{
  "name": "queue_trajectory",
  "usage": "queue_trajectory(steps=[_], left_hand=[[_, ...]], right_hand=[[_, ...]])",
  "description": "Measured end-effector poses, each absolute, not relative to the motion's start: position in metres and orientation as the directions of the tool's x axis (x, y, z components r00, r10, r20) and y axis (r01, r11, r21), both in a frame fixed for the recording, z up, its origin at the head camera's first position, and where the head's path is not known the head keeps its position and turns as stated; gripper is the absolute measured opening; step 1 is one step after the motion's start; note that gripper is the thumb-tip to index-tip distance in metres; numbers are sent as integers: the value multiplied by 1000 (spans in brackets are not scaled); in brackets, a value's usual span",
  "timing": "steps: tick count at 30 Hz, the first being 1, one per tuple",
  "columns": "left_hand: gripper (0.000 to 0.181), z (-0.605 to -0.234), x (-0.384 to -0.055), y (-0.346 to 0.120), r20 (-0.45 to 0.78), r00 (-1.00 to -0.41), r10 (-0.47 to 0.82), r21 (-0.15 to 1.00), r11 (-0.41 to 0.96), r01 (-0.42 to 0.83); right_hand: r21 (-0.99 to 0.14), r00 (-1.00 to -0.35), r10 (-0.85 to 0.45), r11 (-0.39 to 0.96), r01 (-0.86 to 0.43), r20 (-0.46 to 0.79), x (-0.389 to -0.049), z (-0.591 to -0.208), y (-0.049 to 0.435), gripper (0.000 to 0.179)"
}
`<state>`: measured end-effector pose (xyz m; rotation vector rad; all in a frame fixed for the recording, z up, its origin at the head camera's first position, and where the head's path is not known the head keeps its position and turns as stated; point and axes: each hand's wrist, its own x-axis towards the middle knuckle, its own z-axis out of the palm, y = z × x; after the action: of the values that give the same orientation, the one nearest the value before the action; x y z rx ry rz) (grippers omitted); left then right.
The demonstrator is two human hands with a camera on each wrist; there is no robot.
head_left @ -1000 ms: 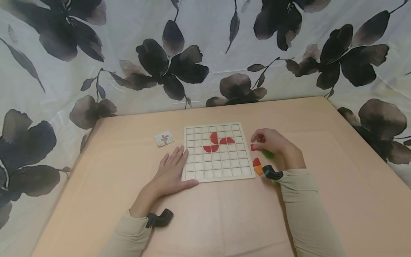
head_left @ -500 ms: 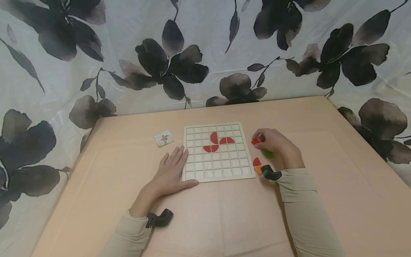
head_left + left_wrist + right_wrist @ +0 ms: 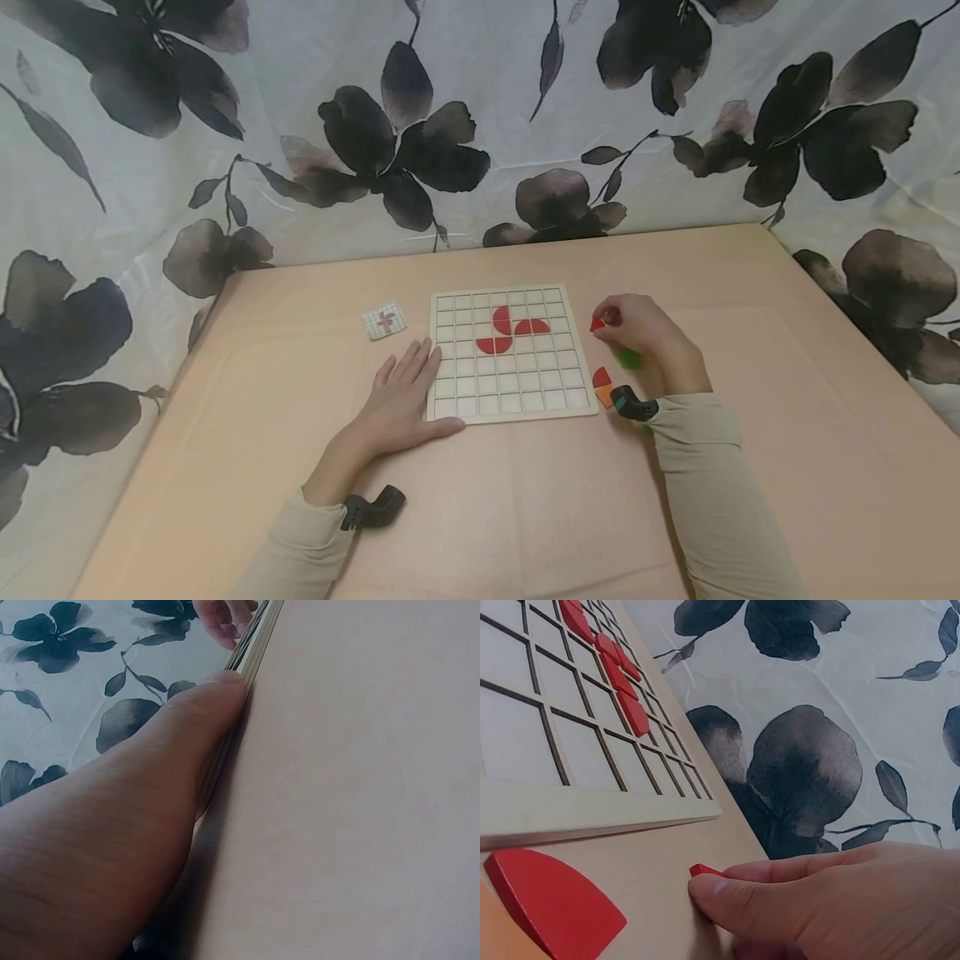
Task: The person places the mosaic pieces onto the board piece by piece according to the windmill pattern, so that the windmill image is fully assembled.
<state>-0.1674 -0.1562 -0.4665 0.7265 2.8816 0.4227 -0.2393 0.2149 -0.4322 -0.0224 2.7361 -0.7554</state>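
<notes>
A square white grid board lies mid-table, with several red quarter-round pieces set in cells of its upper middle. My left hand rests flat at the board's left side, fingers straight, its thumb along the near edge; in the left wrist view the thumb touches the board's side. Just right of the board, my right hand pinches a small red piece between thumb and finger. The right wrist view shows only a corner of that red piece; its full shape is hidden.
Below the right hand lie a loose red quarter-round piece, an orange piece and a green piece, partly covered by the hand and wrist. A small pattern card sits left of the board. Flowered cloth hangs behind the table.
My right hand has lifted the red piece slightly and turned it between the fingers, staying right of the board. The left hand has not moved.
</notes>
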Motion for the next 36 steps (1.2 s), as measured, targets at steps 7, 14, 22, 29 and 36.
queue_trajectory(steps=[7, 14, 22, 29, 36], left_hand=[[112, -468, -168, -156, -61, -873, 483, 305, 842, 445], [112, -469, -167, -155, -61, -875, 479, 307, 844, 441], [111, -469, -167, -155, -59, -875, 481, 301, 844, 443], [111, -470, -167, -156, -50, -876, 480, 295, 845, 446], [111, -468, -167, -156, -54, -875, 480, 302, 844, 444]], right_hand=[[-519, -966, -96, 854, 44, -240, -241, -434, 215, 30], [-535, -973, -120, 845, 6, -199, -240, -428, 201, 32], [-526, -958, -243, 841, -131, -150, -232, -416, 147, 32], [-410, -921, -375, 860, -303, -106, -228, -427, 115, 33], [-412, -925, -368, 861, -300, -95, -227, -432, 111, 30]])
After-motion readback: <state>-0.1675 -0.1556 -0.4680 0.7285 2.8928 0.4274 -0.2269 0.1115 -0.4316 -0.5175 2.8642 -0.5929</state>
